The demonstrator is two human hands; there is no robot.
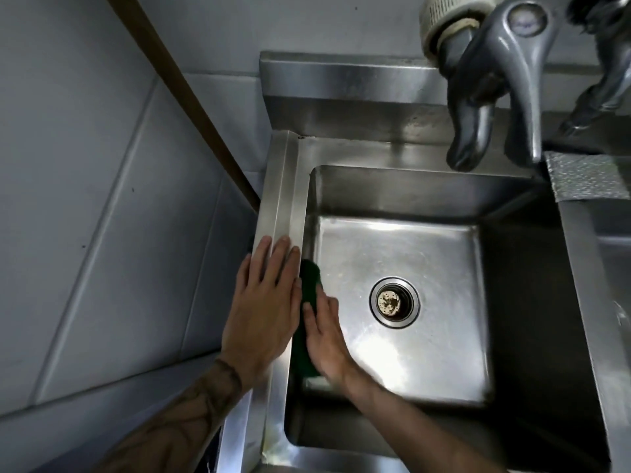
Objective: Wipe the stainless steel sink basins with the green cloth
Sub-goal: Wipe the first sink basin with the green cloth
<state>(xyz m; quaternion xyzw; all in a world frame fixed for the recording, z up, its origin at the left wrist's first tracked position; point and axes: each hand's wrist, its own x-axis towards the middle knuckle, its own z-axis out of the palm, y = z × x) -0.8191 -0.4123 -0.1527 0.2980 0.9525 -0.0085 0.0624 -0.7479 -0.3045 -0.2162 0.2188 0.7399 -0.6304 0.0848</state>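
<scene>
Head camera looks straight down into the left sink basin [403,254], a square steel basin with a round drain [394,302] in the middle of its floor; the drain holds a speckled strainer plug. My left hand [264,302] lies flat and open on the left rim of the sink [283,186], fingers stretched toward the far side and holding nothing. My right hand [324,339] is inside the basin and presses the green cloth [305,302] with open palm and straight fingers against the left inner wall, just beside the rim. The cloth shows between my two hands as a dark green strip. Far right above the basin hangs the grey faucet [495,87]. At the right edge a second basin [611,254] begins.
</scene>
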